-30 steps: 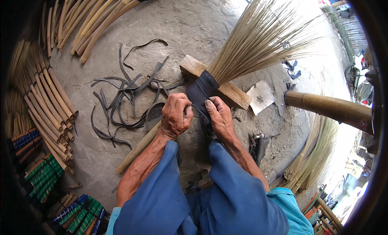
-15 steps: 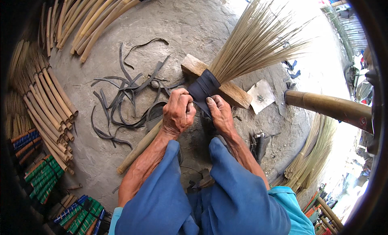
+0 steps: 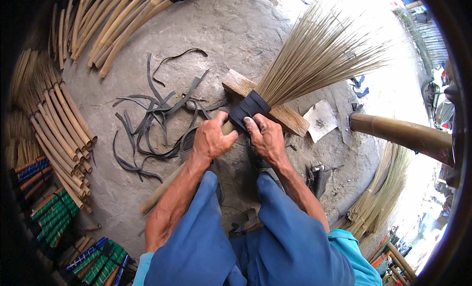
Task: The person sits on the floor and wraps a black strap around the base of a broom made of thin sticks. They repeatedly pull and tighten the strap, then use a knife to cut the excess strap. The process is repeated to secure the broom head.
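A straw broom lies slantwise before me, its pale bristles (image 3: 314, 60) fanning to the upper right. Its bamboo handle (image 3: 162, 190) runs down to the lower left, partly hidden under my left forearm. Where bristles meet handle, a black rubber strip (image 3: 250, 106) is wound round in overlapping turns. My left hand (image 3: 214, 137) is closed round the handle just below this binding. My right hand (image 3: 267, 138) is closed with its thumb pressed against the binding's lower edge, gripping the strip; its curled fingers are mostly hidden. Beneath the bound part, a wooden block (image 3: 291, 120) supports the broom.
Loose black strips (image 3: 152, 121) lie tangled on the grey ground left of my hands. Bamboo handles (image 3: 64, 133) are stacked farther left. On the right are a paper scrap (image 3: 322, 120), a bamboo post (image 3: 398, 133) and straw bundles (image 3: 378, 192). A dark-handled tool (image 3: 320, 180) lies near my right knee.
The strip's flap stretched between my hands is now drawn against the binding. My left hand has shifted onto the handle, and my right hand has moved slightly right. The bristles look more spread.
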`<state>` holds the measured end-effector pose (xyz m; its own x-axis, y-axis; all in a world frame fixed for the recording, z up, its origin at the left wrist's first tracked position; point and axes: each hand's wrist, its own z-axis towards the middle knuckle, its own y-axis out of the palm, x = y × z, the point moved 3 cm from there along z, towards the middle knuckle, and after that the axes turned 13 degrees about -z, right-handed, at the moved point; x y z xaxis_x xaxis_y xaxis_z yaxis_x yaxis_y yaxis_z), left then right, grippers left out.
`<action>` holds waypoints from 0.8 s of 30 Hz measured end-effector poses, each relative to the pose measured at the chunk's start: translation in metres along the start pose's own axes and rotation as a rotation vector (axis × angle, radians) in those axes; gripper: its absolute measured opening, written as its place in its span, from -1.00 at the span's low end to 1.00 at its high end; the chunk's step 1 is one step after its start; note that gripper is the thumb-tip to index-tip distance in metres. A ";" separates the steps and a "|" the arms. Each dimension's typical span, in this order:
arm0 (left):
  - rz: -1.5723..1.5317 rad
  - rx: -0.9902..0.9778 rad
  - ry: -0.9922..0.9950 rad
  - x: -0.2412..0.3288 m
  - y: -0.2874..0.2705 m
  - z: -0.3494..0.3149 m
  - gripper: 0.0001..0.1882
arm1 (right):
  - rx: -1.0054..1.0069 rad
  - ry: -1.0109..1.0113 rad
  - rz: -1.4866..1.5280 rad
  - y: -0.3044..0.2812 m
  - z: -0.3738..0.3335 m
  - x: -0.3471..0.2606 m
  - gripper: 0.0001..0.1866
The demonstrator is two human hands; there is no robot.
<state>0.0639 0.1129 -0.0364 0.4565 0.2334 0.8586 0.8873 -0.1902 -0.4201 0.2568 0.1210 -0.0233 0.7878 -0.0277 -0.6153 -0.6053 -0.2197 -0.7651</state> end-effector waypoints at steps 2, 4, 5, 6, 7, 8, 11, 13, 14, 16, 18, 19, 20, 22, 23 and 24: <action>0.158 0.069 0.093 0.005 0.013 -0.012 -0.47 | -0.021 0.037 -0.066 0.000 -0.001 0.000 -0.57; 0.232 0.081 0.068 0.004 0.021 -0.015 -0.49 | -0.055 0.061 0.043 0.000 -0.001 -0.001 -0.59; 0.276 0.059 0.016 0.001 0.024 -0.013 -0.50 | -0.094 0.085 0.179 0.001 0.001 -0.002 -0.60; 0.297 0.091 0.006 0.000 0.023 -0.011 -0.55 | -0.149 0.149 0.297 0.003 0.000 -0.002 -0.61; 0.294 0.061 -0.038 -0.002 0.023 -0.008 -0.54 | -0.173 0.197 0.502 0.002 0.000 -0.003 -0.64; 0.290 0.057 -0.069 -0.003 0.022 -0.006 -0.53 | -0.215 0.288 0.686 0.002 -0.003 -0.005 -0.67; 0.277 0.067 -0.113 -0.003 0.019 -0.002 -0.50 | -0.261 0.429 1.031 -0.003 -0.014 -0.014 -0.79; 0.262 0.067 -0.100 -0.003 0.019 -0.002 -0.50 | -0.265 0.447 1.097 -0.007 -0.020 -0.019 -0.78; 0.259 0.098 -0.068 -0.002 0.020 -0.003 -0.52 | -0.267 0.426 1.082 -0.009 -0.023 -0.020 -0.79; 0.257 0.081 -0.077 -0.005 0.020 -0.003 -0.51 | -0.306 0.430 0.998 -0.011 -0.028 -0.014 -0.78; 0.194 0.046 -0.066 -0.008 0.017 0.000 -0.53 | -0.302 0.345 0.876 -0.009 -0.027 -0.005 -0.74; 0.134 0.018 -0.051 -0.010 0.013 0.003 -0.55 | -0.272 0.289 0.792 -0.005 -0.024 -0.002 -0.70; 0.073 -0.009 -0.029 -0.011 0.010 0.006 -0.57 | -0.248 0.259 0.694 -0.001 -0.021 0.003 -0.66; -0.018 -0.021 -0.046 -0.013 0.002 0.012 -0.56 | -0.192 0.153 0.586 0.009 -0.009 0.007 -0.61; -0.061 -0.024 -0.048 -0.013 0.000 0.015 -0.55 | -0.181 0.163 0.500 0.014 -0.002 0.010 -0.59; 0.034 0.024 -0.021 -0.011 -0.002 0.015 -0.53 | -0.166 0.119 0.453 0.018 0.007 0.009 -0.57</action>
<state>0.0585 0.1254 -0.0492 0.4873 0.2473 0.8375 0.8725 -0.1754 -0.4560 0.2524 0.1231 -0.0440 0.4628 -0.2655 -0.8458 -0.8713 -0.3122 -0.3787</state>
